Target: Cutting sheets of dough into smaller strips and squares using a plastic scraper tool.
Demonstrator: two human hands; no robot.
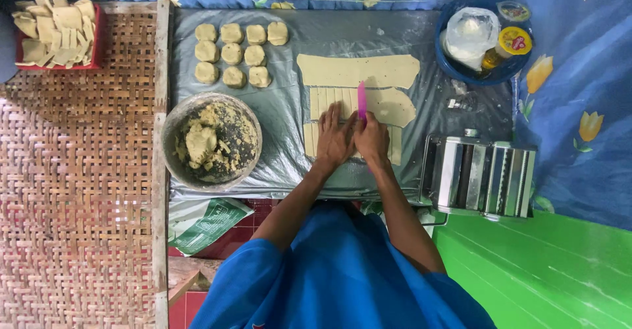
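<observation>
A flat sheet of pale dough (359, 70) lies on a grey plastic sheet (283, 118), partly cut into narrow strips (329, 98). My right hand (372, 139) is shut on a pink knife (361, 100) whose blade stands across the dough. My left hand (334, 138) lies flat on the cut strips beside it, fingers spread. Both hands touch each other over the lower row of strips.
Several dough balls (234, 54) sit at the back left. A metal bowl (172, 131) holds crumbly dough. A red tray (99, 32) of cut pieces rests on a woven mat. A blue bowl (447, 65) with a bag and jars stands back right; a pasta roller (480, 174) at right.
</observation>
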